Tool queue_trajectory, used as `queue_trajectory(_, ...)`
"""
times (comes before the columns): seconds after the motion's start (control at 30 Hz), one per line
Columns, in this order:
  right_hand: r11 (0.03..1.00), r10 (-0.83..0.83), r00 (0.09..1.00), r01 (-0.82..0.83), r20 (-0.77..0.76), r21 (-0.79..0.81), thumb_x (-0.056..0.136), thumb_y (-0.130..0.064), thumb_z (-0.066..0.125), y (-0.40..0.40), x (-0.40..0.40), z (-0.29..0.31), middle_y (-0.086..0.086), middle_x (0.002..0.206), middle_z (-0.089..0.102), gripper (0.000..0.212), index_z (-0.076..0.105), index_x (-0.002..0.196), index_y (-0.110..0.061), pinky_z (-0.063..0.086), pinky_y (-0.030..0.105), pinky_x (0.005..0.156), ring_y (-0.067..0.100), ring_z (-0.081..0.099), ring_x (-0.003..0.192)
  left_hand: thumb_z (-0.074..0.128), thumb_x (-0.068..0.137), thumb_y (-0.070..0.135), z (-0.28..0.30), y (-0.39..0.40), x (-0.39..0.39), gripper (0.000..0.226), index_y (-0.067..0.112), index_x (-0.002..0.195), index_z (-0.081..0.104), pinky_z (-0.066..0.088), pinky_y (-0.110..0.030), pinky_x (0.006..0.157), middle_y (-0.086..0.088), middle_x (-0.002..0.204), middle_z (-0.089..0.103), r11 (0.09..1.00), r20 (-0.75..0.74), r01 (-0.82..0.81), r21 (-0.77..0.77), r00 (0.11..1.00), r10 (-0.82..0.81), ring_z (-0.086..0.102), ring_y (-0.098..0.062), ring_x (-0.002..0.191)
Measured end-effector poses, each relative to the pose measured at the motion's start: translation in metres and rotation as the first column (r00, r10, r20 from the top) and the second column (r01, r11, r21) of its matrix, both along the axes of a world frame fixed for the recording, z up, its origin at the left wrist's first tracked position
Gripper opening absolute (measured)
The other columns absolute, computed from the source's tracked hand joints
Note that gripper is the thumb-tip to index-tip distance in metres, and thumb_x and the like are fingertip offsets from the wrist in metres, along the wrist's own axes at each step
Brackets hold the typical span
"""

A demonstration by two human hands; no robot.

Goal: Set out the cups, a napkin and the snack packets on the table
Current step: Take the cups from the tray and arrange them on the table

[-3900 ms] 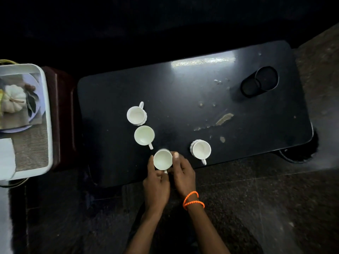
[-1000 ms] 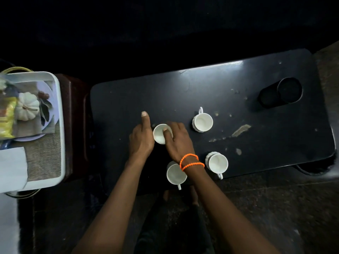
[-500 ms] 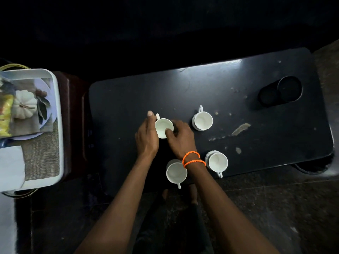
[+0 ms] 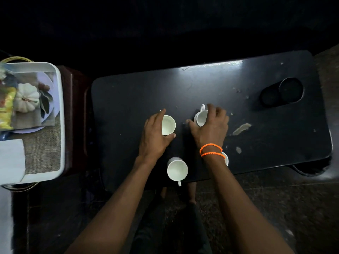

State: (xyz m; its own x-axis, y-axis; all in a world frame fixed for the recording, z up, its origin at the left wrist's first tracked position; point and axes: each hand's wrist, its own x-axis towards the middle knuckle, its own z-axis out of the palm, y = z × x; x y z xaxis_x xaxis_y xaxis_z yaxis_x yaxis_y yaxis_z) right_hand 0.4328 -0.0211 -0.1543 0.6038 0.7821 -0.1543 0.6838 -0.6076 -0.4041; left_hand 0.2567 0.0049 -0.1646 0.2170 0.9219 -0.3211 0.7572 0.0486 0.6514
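Note:
Several white cups stand on the black table (image 4: 211,85). My left hand (image 4: 153,138) curls around the far-left cup (image 4: 168,125), thumb and fingers on its sides. My right hand (image 4: 209,128) lies over the far-right cup (image 4: 200,118), whose handle points away from me. A third cup (image 4: 177,170) sits near the front edge with its handle toward me. A fourth cup (image 4: 226,158) is mostly hidden behind my right wrist. A white tray (image 4: 60,114) at the left holds a yellow snack packet (image 4: 7,109) and a white napkin (image 4: 11,160).
The tray also carries a plate with a small white pumpkin (image 4: 27,99) and a woven mat (image 4: 43,149). A dark round holder (image 4: 282,93) lies at the table's far right. Pale scuffs (image 4: 241,128) mark the tabletop. Dark stone floor surrounds the table.
My right hand has left the far-left cup and moved right onto the far-right cup. My left hand stays on the far-left cup.

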Motion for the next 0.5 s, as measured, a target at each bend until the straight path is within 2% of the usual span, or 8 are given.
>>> queue_trajectory(0.03, 0.998, 0.011, 0.999, -0.014, -0.053, -0.055, 0.067, -0.047, 0.085, 0.001, 0.003, -0.004, 0.012, 0.127, 0.055, 0.073, 0.058, 0.13, -0.02, 0.051, 0.044, 0.09, 0.036, 0.054, 0.11, 0.093, 0.07, 0.02, 0.0, 0.001, 0.0, 0.091, 0.016, 0.151, 0.051, 0.039, -0.027, 0.108, -0.007, 0.148, 0.058, 1.0, -0.009, 0.006, 0.024, 1.0, -0.005, 0.054, -0.029, 0.133)
queue_trajectory(0.1, 0.997, 0.041, 0.99, -0.05, -0.132, -0.061, 0.071, -0.036, 0.086, 0.0, 0.011, -0.011, 0.014, 0.13, 0.054, 0.071, 0.056, 0.133, -0.016, 0.053, 0.046, 0.094, 0.038, 0.054, 0.114, 0.093, 0.068, 0.015, 0.001, 0.003, 0.003, 0.087, 0.014, 0.147, 0.056, 0.039, -0.026, 0.107, -0.008, 0.147, 0.06, 0.999, 0.005, 0.002, 0.051, 1.0, -0.002, 0.057, -0.03, 0.131)
queue_trajectory(0.2, 0.997, 0.072, 0.991, -0.073, -0.111, -0.006, 0.074, -0.025, 0.083, -0.004, 0.019, -0.018, 0.017, 0.127, 0.057, 0.064, 0.057, 0.131, -0.012, 0.055, 0.047, 0.09, 0.039, 0.055, 0.111, 0.093, 0.068, 0.012, 0.001, 0.009, 0.006, 0.088, 0.013, 0.148, 0.055, 0.037, -0.023, 0.107, -0.008, 0.148, 0.06, 0.998, 0.005, 0.004, 0.058, 1.0, -0.004, 0.056, -0.03, 0.131)
queue_trajectory(0.3, 0.996, 0.091, 0.994, -0.091, -0.067, -0.001, 0.072, -0.03, 0.085, -0.007, 0.021, -0.022, 0.016, 0.124, 0.059, 0.066, 0.058, 0.13, -0.013, 0.054, 0.047, 0.088, 0.04, 0.058, 0.107, 0.092, 0.069, 0.012, 0.002, 0.011, 0.007, 0.09, 0.013, 0.15, 0.053, 0.039, -0.027, 0.109, -0.008, 0.149, 0.059, 0.998, -0.005, 0.021, 0.066, 1.0, -0.021, 0.055, -0.03, 0.133)
queue_trajectory(0.4, 0.997, 0.074, 0.996, -0.074, -0.05, -0.011, 0.068, -0.043, 0.087, -0.012, 0.021, -0.019, 0.014, 0.128, 0.059, 0.078, 0.056, 0.134, -0.016, 0.05, 0.047, 0.089, 0.04, 0.059, 0.111, 0.092, 0.073, 0.024, 0.006, 0.002, 0.007, 0.096, 0.017, 0.156, 0.044, 0.039, -0.032, 0.113, -0.007, 0.155, 0.051, 0.998, -0.015, -0.005, 0.059, 1.0, 0.005, 0.049, -0.028, 0.138)
queue_trajectory(0.5, 0.992, -0.071, 0.996, 0.076, -0.051, 0.103, 0.067, -0.052, 0.084, -0.036, 0.024, -0.006, 0.012, 0.128, 0.061, 0.083, 0.056, 0.137, -0.018, 0.048, 0.045, 0.093, 0.035, 0.056, 0.119, 0.082, 0.081, 0.048, 0.016, -0.025, 0.007, 0.093, 0.018, 0.158, 0.039, 0.038, -0.035, 0.116, -0.005, 0.157, 0.046, 0.987, -0.021, -0.134, 0.089, 0.99, 0.136, 0.043, -0.023, 0.142)
